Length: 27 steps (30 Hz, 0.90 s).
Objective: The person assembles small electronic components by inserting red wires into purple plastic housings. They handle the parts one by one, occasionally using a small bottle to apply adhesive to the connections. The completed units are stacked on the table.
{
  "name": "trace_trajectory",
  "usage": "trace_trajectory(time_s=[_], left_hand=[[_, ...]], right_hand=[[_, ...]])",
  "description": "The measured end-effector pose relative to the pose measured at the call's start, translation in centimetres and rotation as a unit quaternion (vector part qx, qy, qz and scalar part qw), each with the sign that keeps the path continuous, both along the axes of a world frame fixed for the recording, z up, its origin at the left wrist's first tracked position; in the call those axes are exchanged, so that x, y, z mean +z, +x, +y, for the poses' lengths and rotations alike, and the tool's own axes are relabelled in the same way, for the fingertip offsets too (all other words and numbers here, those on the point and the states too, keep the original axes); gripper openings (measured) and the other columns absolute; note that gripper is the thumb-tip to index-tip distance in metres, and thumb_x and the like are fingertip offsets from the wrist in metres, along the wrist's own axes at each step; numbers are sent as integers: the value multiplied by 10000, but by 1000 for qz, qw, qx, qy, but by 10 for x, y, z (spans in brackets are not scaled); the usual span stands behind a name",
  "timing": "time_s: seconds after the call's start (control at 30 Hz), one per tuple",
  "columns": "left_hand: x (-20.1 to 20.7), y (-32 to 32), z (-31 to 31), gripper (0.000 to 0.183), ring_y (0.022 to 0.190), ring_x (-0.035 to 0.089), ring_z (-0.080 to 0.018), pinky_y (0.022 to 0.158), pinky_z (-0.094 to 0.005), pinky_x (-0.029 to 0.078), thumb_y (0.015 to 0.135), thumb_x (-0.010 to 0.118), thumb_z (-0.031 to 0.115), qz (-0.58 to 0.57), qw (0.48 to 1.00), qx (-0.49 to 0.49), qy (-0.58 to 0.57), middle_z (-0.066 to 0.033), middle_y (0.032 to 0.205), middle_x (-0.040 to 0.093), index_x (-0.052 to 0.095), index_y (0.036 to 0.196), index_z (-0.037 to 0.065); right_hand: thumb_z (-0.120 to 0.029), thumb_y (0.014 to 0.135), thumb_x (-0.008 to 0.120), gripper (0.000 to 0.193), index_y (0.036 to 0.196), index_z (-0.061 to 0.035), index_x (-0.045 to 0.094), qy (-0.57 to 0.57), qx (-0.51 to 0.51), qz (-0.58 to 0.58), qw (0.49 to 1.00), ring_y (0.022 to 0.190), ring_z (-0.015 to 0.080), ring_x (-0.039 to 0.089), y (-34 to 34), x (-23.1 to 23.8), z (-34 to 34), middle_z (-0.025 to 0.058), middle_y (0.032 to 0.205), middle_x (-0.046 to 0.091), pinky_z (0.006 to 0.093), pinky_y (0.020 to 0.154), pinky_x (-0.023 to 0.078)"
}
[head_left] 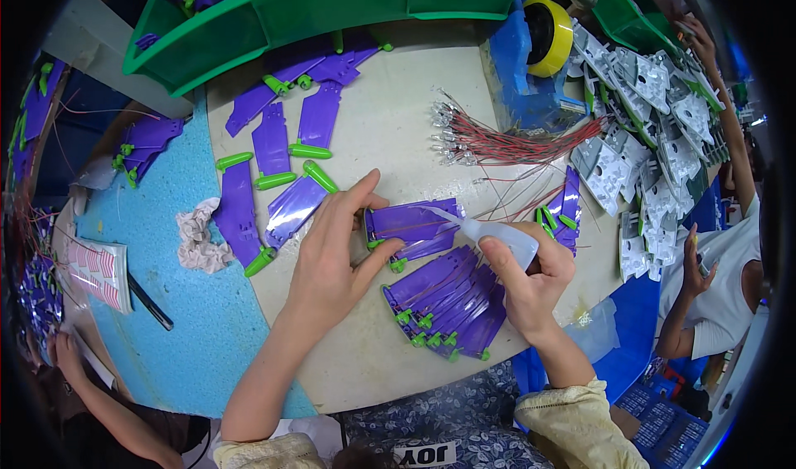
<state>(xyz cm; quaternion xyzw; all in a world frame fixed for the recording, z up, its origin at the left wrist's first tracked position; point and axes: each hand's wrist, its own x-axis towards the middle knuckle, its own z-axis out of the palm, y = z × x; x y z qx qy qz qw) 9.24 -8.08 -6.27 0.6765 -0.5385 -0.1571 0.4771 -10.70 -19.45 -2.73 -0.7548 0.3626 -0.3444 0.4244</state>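
Note:
Between the thumb and fingers of my left hand (327,245) is the green-fitted left end of a purple plastic wing-shaped piece (427,215), which lies flat on the table. My right hand (535,282) is closed round a small translucent squeeze bottle (512,242). Its thin white nozzle points left, over the upper part of that piece; whether the tip touches cannot be made out. A thin wire runs along the piece. Just below lies a fanned stack of similar purple pieces (452,299) with green ends and wires.
Red and black wires with clear tips (497,141) lie beyond my right hand, beside a blue tape dispenser (518,71). Grey parts (655,154) heap up at right. A green bin (332,13) borders the back. Crumpled paper (201,238) sits left. Co-workers' arms (116,415) show at both sides.

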Motion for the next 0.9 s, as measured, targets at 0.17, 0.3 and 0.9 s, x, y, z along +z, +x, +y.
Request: trace_trajectory(time_s=[0.17,0.3,0.9], left_hand=[[-3,0,1,803,933,647,-202,792,-309,496,732,859,55,1,1000,11,1,-110,1085,694,471,1435,35],[-5,0,1,803,936,656,-201,787,-310,502,730,858,47,0,1000,9,0,-115,1088,695,471,1434,34],[4,-13,3,175,966,543,-253,813,-382,347,685,825,111,-202,979,30,5,-27,1127,691,675,775,115]], right_hand=[[-67,819,810,173,917,47,727,21,-35,27,999,611,69,606,-13,13,-1,60,748,707,219,530,451],[-72,822,807,163,906,42,725,5,-4,40,999,601,69,598,-17,22,4,50,721,693,219,523,438],[-64,858,750,112,914,29,721,102,-20,-18,994,624,53,561,-15,23,-4,22,727,680,210,553,403]])
